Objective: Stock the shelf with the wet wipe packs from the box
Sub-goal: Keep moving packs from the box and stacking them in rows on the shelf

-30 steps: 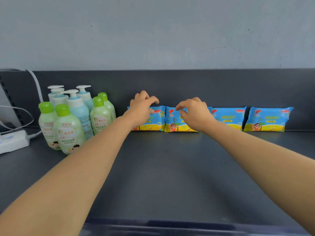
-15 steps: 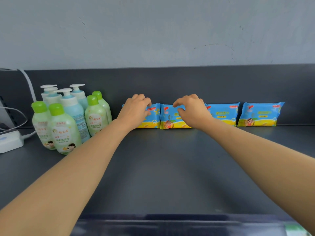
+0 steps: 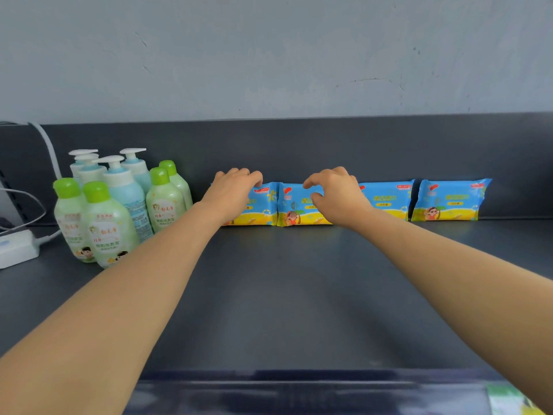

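Observation:
Four blue and yellow wet wipe packs stand in a row against the back wall of the dark shelf (image 3: 284,295). My left hand (image 3: 236,190) curls its fingers over the top of the leftmost pack (image 3: 263,205); its thumb is hidden. My right hand (image 3: 338,196) holds the second pack (image 3: 294,212), fingers on its top edge and thumb on its front face. These two packs touch side by side. The third pack (image 3: 386,199) is partly behind my right hand, and the fourth pack (image 3: 449,202) stands apart at the right. The box is out of view.
Several green and blue lotion bottles (image 3: 119,211) cluster at the left, close to my left forearm. A white power strip (image 3: 15,250) with cables lies at the far left. The shelf's front lip (image 3: 299,384) runs along the bottom; something green shows at the bottom right corner (image 3: 508,399).
My left hand's fingers came down from above the leftmost pack and now curl over its top. My right hand stays on the second pack. The packs hardly moved.

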Motion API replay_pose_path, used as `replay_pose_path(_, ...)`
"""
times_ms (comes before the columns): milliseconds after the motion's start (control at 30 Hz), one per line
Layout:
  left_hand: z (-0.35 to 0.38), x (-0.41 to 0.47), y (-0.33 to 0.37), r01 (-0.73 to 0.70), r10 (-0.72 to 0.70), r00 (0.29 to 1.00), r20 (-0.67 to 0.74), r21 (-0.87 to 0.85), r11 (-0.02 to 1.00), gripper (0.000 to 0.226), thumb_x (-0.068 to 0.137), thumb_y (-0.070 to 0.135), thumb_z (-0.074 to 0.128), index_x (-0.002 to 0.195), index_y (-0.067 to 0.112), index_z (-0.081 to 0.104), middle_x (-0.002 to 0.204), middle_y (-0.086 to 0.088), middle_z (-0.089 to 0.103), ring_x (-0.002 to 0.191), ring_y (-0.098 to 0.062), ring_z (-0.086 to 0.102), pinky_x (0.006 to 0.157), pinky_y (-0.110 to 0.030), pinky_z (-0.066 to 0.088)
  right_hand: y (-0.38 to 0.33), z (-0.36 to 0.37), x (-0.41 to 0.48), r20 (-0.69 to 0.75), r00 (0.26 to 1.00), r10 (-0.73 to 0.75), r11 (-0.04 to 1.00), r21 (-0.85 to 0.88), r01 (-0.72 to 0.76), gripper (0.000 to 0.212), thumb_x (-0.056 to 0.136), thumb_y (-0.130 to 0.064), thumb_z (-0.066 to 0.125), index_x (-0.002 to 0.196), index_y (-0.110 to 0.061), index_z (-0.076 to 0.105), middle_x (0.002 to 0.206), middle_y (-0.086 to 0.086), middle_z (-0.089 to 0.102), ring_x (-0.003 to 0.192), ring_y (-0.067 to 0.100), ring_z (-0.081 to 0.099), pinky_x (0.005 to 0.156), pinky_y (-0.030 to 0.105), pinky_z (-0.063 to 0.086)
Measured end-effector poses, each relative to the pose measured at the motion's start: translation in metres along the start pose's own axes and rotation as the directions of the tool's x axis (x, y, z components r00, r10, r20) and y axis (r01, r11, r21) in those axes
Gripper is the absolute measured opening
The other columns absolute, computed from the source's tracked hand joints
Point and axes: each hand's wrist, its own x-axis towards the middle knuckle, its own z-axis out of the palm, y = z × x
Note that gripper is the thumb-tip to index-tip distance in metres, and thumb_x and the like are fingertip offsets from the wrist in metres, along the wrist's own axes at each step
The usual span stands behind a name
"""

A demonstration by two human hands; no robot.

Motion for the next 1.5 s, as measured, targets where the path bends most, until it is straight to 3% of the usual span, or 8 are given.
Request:
replay_pose_path(200, -0.011, 0.012, -0.012, 0.080, -0.047, 0.989, 0.139, -0.243, 0.967, 0.027, 0.087, -0.001, 0.055, 0.108, 0.015, 0.061, 0.108, -0.009, 0.058, 0.087, -0.019, 0.050, 0.074, -0.033, 0.045, 0.003, -0.003, 0.002, -0.011, 1.000, 0.006, 1.000, 0.003, -0.006, 0.034, 0.093, -0.012, 0.045, 0.123, -0.020, 0.058, 0.130, 0.004, 0.056, 0.126, 0.025, 0.038, 0.101, 0.040, 0.032)
replay_pose_path(333, -0.004, 0.011, -0.014, 0.110, -0.065, 0.986, 0.154, -0.301, 0.947, 0.026, 0.088, -0.001, 0.056, 0.108, 0.015, 0.062, 0.114, -0.008, 0.057, 0.095, -0.020, 0.052, 0.081, -0.034, 0.046, 0.003, 0.000, 0.003, -0.008, 1.000, 0.003, 1.000, -0.008, -0.003, 0.033, 0.093, -0.013, 0.045, 0.122, -0.021, 0.058, 0.130, 0.004, 0.057, 0.125, 0.024, 0.039, 0.100, 0.039, 0.033)
replay_pose_path(467, 0.005, 0.004, -0.012, 0.081, -0.073, 0.996, 0.048, -0.210, 0.974, 0.029, 0.090, 0.006, 0.056, 0.116, 0.020, 0.059, 0.119, -0.004, 0.052, 0.116, -0.022, 0.043, 0.097, -0.037, 0.038, 0.000, 0.001, 0.004, -0.006, 1.000, -0.009, 1.000, -0.011, 0.009, 0.033, 0.093, -0.012, 0.045, 0.123, -0.020, 0.057, 0.132, 0.004, 0.056, 0.127, 0.025, 0.038, 0.103, 0.040, 0.032)
replay_pose_path(567, 0.004, 0.000, -0.010, 0.054, -0.060, 0.997, -0.041, -0.128, 0.990, 0.032, 0.090, 0.010, 0.057, 0.121, 0.020, 0.056, 0.122, -0.004, 0.048, 0.119, -0.022, 0.038, 0.100, -0.037, 0.032, -0.004, 0.002, 0.004, -0.006, 1.000, -0.023, 1.000, -0.005, 0.023, 0.034, 0.093, -0.011, 0.045, 0.123, -0.020, 0.057, 0.132, 0.004, 0.055, 0.128, 0.024, 0.037, 0.104, 0.040, 0.031)
replay_pose_path(933, -0.007, -0.017, 0.019, 0.036, -0.042, 0.996, -0.080, -0.076, 0.996, 0.039, 0.091, 0.010, 0.054, 0.129, 0.018, 0.049, 0.131, -0.004, 0.046, 0.123, -0.023, 0.039, 0.103, -0.039, 0.031, 0.001, -0.008, -0.010, -0.028, 0.999, -0.039, 0.999, 0.000, 0.039, 0.033, 0.093, -0.011, 0.046, 0.122, -0.019, 0.058, 0.131, 0.005, 0.056, 0.127, 0.025, 0.038, 0.103, 0.039, 0.032)
replay_pose_path(1267, -0.061, -0.039, 0.149, -0.211, 0.205, 0.977, -0.051, -0.164, 0.964, 0.031, 0.093, 0.014, 0.051, 0.124, 0.019, 0.054, 0.121, -0.004, 0.055, 0.116, -0.024, 0.045, 0.095, -0.036, 0.034, 0.042, -0.060, -0.078, -0.029, 0.998, -0.054, 0.993, -0.107, 0.051, 0.038, 0.092, -0.012, 0.045, 0.128, -0.020, 0.055, 0.124, 0.005, 0.060, 0.118, 0.026, 0.048, 0.100, 0.039, 0.037)
replay_pose_path(1500, -0.085, -0.075, 0.298, -0.465, 0.460, 0.885, -0.077, -0.219, 0.858, 0.028, 0.088, 0.015, 0.057, 0.116, 0.018, 0.059, 0.117, -0.007, 0.060, 0.111, -0.030, 0.052, 0.092, -0.039, 0.042, 0.130, -0.137, -0.216, -0.022, 0.996, 0.090, 0.941, -0.327, -0.092, 0.034, 0.089, -0.017, 0.049, 0.121, -0.019, 0.059, 0.119, 0.006, 0.063, 0.112, 0.030, 0.053, 0.094, 0.038, 0.041)
